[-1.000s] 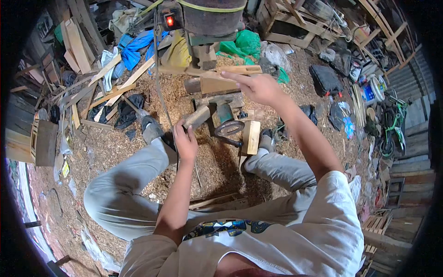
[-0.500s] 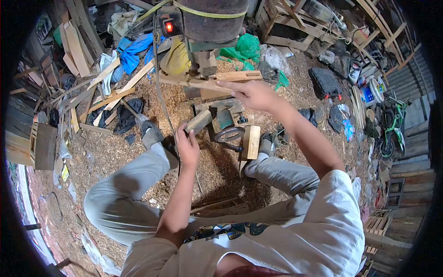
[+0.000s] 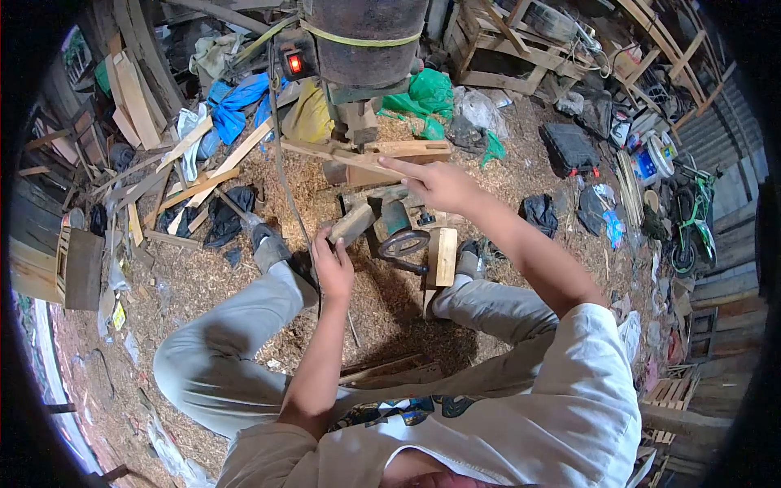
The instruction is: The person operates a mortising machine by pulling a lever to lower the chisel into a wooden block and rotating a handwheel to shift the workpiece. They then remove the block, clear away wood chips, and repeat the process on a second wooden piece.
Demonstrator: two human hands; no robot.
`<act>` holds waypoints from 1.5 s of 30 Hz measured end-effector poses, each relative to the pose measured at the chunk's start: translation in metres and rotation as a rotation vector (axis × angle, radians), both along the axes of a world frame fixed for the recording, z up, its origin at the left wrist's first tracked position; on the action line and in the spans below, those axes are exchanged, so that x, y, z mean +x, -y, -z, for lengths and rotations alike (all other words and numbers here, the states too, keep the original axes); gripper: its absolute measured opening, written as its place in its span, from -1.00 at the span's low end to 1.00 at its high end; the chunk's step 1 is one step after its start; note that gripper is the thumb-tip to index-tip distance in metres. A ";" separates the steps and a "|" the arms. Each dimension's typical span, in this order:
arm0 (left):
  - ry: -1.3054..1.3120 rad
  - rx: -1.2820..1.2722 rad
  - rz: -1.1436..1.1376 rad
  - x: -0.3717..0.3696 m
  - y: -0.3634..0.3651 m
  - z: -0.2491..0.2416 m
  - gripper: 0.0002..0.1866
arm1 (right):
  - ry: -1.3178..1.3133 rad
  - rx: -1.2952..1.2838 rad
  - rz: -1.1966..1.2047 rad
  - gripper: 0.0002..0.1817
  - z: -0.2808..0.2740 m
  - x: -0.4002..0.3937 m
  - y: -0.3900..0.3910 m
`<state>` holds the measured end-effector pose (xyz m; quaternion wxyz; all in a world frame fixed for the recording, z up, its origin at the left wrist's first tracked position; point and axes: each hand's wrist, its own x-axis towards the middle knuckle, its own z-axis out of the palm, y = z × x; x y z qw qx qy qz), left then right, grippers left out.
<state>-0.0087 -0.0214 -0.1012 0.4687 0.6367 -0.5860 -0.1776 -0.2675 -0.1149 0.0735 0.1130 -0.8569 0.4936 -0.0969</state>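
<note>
My right hand (image 3: 446, 187) is closed round the near end of a long wooden strip (image 3: 346, 156), its index finger stretched along the wood. The strip runs left below the machine's dark motor housing (image 3: 366, 49). My left hand (image 3: 332, 264) has its fingers at the end of a short wooden block (image 3: 353, 222), low on the machine; its grip is partly hidden. Right of that block are a green metal part (image 3: 395, 216) and a dark handwheel (image 3: 404, 243). A pale mortised wooden piece (image 3: 411, 150) lies beyond the strip, beneath the machine head.
A red-lit switch (image 3: 294, 63) is on the machine, with a cable (image 3: 281, 163) hanging down. A pale wood block (image 3: 442, 256) stands near my right foot. Shavings (image 3: 268, 195) cover the floor. Loose boards (image 3: 183, 175) lie left; a black case (image 3: 569, 148) sits right.
My right hand and the strip's near end have come slightly lower, toward me. My left hand stays at the short block. The whole view has shifted a little.
</note>
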 end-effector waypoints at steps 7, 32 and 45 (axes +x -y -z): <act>-0.019 -0.003 0.008 -0.001 -0.004 -0.002 -0.64 | -0.053 0.079 0.036 -0.34 -0.017 -0.022 -0.076; -0.065 -0.072 0.017 0.013 -0.015 -0.006 -0.65 | 0.620 0.286 0.595 -0.39 0.057 -0.028 -0.193; -0.060 -0.045 -0.008 0.015 -0.018 -0.002 -0.64 | 0.059 0.018 0.228 -0.38 0.007 -0.013 -0.107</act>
